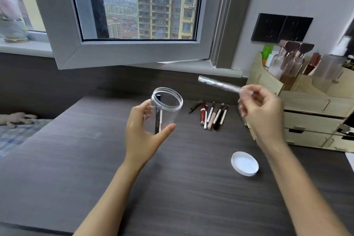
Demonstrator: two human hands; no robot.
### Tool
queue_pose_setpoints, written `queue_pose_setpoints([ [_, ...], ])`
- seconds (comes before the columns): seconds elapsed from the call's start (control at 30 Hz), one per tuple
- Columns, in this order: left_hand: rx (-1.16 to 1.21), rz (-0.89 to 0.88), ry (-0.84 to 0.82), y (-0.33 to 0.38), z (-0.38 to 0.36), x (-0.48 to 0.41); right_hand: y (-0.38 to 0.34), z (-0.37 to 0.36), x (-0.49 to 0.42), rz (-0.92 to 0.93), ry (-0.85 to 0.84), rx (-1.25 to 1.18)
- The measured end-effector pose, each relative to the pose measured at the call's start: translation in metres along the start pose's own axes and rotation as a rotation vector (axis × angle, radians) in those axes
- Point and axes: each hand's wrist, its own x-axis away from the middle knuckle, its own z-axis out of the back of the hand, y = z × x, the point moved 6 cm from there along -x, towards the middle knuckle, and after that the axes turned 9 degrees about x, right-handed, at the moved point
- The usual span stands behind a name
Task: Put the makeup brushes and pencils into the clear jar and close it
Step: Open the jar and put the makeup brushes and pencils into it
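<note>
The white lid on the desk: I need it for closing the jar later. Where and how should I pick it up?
Grip the white lid by its rim from above, fingers on opposite edges. It lies flat with its hollow side up, near the right hand.

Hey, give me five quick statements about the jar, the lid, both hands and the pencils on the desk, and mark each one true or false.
1. The left hand holds the clear jar. True.
2. The white lid is screwed onto the jar. False: it lies on the desk, near the right forearm.
3. The right hand holds a silvery stick in the air. True.
4. The jar is empty. False: at least one dark pencil already stands inside it.
5. Several brushes and pencils lie on the desk behind the jar, to its right. True.
</note>
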Motion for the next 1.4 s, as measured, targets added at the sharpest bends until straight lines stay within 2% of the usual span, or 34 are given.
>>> queue_pose_setpoints([
  [0.07, -0.106, -0.119, -0.052, 0.007, -0.005, 0.000, -0.029, 0.013, 0.006, 0.085, -0.049, -0.059],
  [0.13, -0.185, -0.185, -0.105, 0.009, -0.009, 0.003, -0.046, 0.011, 0.015, 0.155, -0.158, 0.042],
  [0.27, -0.204, -0.146, -0.198, 0.006, -0.018, 0.008, -0.038, -0.014, 0.034, 0.192, -0.383, 0.279],
  [0.33, -0.142, -0.094, -0.239, 0.007, -0.022, 0.010, -0.029, -0.026, 0.038, 0.206, -0.416, 0.354],
  [0.47, 0.145, 0.101, -0.302, 0.006, -0.032, 0.015, -0.027, -0.047, 0.032, 0.250, -0.401, 0.387],
  [0.57, 0.319, 0.289, -0.342, -0.004, -0.038, 0.021, -0.041, -0.068, 0.027, 0.374, -0.435, 0.523],
  [0.67, 0.420, 0.390, -0.361, -0.013, -0.042, 0.023, -0.045, -0.081, 0.023, 0.430, -0.588, 0.568],
  [0.73, 0.416, 0.417, -0.374, -0.017, -0.042, 0.023, -0.037, -0.080, 0.014, 0.280, -0.707, 0.386],
  [0.77, 0.405, 0.425, -0.383, -0.018, -0.043, 0.023, -0.026, -0.075, 0.004, 0.164, -0.681, 0.274],
  [0.8, 0.395, 0.432, -0.393, -0.019, -0.043, 0.023, -0.010, -0.069, -0.009, 0.059, -0.585, 0.223],
  [0.83, 0.393, 0.441, -0.403, -0.021, -0.043, 0.023, 0.012, -0.063, -0.023, -0.020, -0.463, 0.262],
  [0.9, 0.403, 0.473, -0.419, -0.022, -0.043, 0.023, 0.061, -0.052, -0.042, -0.144, -0.286, 0.507],
  [1.0, 0.428, 0.515, -0.465, -0.024, -0.044, 0.022, 0.119, -0.052, -0.045, -0.341, -0.281, 0.729],
  [1.2, 0.565, 0.621, -0.518, -0.028, -0.044, 0.023, 0.153, -0.078, -0.039, -0.497, -0.338, 0.787],
  [1.4, 0.576, 0.630, -0.511, -0.028, -0.042, 0.020, 0.157, -0.084, -0.035, -0.620, -0.331, 0.732],
])
